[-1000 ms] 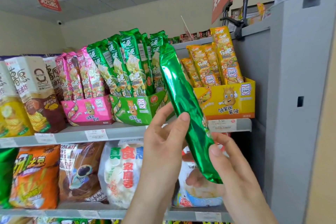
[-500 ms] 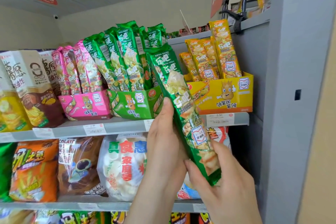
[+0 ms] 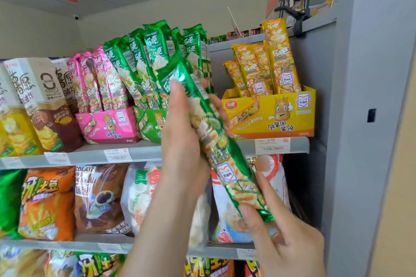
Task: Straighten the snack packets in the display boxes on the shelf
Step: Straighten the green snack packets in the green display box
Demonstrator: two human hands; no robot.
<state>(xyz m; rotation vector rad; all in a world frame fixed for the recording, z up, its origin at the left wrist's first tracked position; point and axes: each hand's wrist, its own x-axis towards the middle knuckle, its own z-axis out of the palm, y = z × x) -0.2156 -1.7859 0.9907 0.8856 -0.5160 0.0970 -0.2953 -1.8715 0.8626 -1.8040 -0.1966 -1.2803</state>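
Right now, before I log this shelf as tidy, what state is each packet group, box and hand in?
Held green packet: out of its box, tilted, held by both hands.
Left hand: grips its upper half.
Right hand: pinches its lower end.
Boxed green packets: standing in green display box, leaning left.
Pink packets: standing in pink display box, leaning left.
Yellow packets: standing in yellow display box, near upright, one taller.
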